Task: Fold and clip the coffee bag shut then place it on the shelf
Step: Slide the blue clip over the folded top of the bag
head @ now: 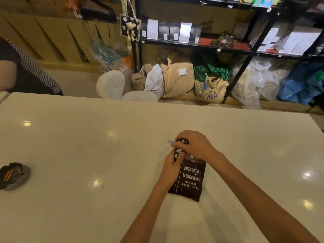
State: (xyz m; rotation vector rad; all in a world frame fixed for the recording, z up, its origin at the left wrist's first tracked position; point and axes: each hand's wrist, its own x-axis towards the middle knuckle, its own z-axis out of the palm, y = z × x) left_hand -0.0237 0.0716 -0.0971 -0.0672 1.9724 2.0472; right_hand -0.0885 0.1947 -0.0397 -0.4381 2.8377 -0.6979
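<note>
A dark coffee bag (190, 178) with white print lies on the white table (87, 155), its top end folded over. My left hand (172, 168) grips the bag's left side just below the fold. My right hand (193, 145) presses down on the folded top. A small light-blue clip (170, 141) pokes out at the left end of the fold, by my right fingertips. How far the clip sits on the fold is hidden by my fingers. The black shelf (192, 43) stands beyond the table's far edge.
A small dark object on a grey dish (13, 175) sits at the table's left. A person in a striped sleeve (31, 71) is at the far left. Burlap sacks (208, 88) and plastic bags lie under the shelf, which carries bags and jars.
</note>
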